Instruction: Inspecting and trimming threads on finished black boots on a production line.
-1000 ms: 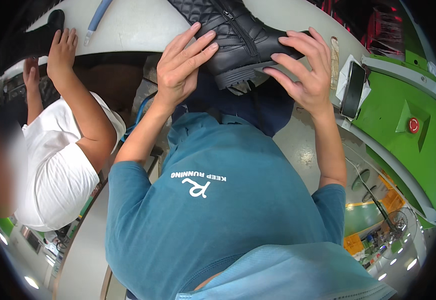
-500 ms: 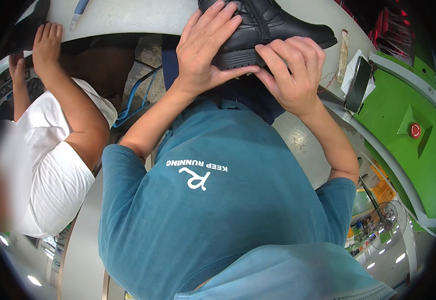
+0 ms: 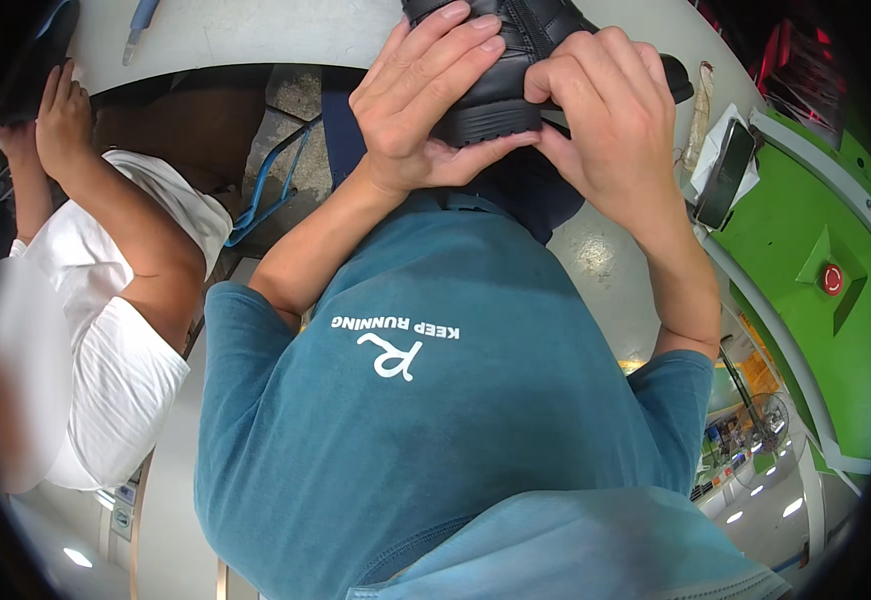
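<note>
A black ankle boot (image 3: 501,95) with a side zipper and a ridged heel lies on its side at the top middle, its toe toward the right. My left hand (image 3: 406,115) lies across the boot's rear part, fingers over the upper and thumb along the heel's bottom edge. With bent fingers, my right hand (image 3: 616,115) grips the boot's side just ahead of the heel, and its thumb tip meets my left thumb. Part of the boot's front is hidden behind my right hand, and its top runs out of the picture.
At the left, a co-worker in white (image 3: 106,300) handles a dark object. A blue-handled tool (image 3: 140,22) lies on the pale table (image 3: 256,35). On the right are a phone (image 3: 724,180) and a green machine (image 3: 796,220) with a red button (image 3: 832,279).
My right hand has shifted right and raised its wrist, with its fingers now more bent over the boot. The boot has moved slightly right. The co-worker's hands have moved a little left and down.
</note>
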`<state>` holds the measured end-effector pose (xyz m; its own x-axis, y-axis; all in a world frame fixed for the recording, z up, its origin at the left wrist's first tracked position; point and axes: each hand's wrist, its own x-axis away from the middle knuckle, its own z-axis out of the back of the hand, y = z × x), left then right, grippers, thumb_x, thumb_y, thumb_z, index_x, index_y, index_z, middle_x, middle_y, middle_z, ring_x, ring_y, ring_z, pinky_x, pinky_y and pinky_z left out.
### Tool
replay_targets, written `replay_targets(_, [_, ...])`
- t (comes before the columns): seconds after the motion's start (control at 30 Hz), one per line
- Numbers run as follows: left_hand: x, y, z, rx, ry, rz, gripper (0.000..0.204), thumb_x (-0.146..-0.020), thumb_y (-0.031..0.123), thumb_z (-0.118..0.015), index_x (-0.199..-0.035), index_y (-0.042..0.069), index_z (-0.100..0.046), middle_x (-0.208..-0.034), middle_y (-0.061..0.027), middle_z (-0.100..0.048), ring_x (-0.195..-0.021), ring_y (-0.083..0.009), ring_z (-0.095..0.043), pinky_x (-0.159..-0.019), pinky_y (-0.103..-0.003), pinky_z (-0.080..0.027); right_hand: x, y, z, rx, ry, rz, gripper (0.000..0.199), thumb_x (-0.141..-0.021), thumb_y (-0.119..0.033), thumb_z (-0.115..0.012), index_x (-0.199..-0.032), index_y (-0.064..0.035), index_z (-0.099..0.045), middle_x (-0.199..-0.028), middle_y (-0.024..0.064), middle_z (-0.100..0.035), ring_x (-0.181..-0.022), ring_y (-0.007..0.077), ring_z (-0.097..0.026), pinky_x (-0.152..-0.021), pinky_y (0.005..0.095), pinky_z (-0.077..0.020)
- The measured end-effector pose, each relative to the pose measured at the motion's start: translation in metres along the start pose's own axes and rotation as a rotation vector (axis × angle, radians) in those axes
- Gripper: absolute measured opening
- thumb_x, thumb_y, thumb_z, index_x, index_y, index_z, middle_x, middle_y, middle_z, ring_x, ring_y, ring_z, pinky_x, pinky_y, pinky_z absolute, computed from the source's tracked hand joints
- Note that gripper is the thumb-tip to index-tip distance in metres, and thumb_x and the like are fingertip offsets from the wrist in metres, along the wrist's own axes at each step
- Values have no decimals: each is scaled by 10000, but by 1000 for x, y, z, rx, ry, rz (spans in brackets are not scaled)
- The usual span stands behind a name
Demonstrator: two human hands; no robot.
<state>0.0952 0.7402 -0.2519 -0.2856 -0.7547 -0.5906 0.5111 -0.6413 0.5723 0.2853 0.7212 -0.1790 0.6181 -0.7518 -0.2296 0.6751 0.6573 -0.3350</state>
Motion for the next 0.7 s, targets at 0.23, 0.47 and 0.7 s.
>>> replay_targets(0.23, [23,-34,-32,173,505,-424,674,-723,309,-962,-1261,-26,-731,-1247,-211,-750,-1237,-424,-701,-1048,-518,-546,1,29,23,-57,24,72,512,-657,-131,-931,-1110,-43,-710,-1180,90,-700,-1095,305,-662,-922,421,-528])
replay_targets(0.47, [45,2,2,125,121,66,712,-668,388,-973,-1243,22,-769,-1315,-161,-755,-1315,-371,-671,-1105,-494,-498,9,29,22,-228,117,-91,614,-684,-171,-980,-1220,-36,-711,-1301,118,-706,-1172,297,-701,-956,380,-578])
replay_targets(0.7, [32,-13,9,127,70,-11,687,-652,332,-980,-1227,20,-770,-1272,-147,-772,-1289,-379,-685,-1129,-533,-481,13,24,30,-258,237,-184,641,-686,-252,-987,-1198,-31,-671,-1102,146,-709,-984,343,-711,-851,383,-575])
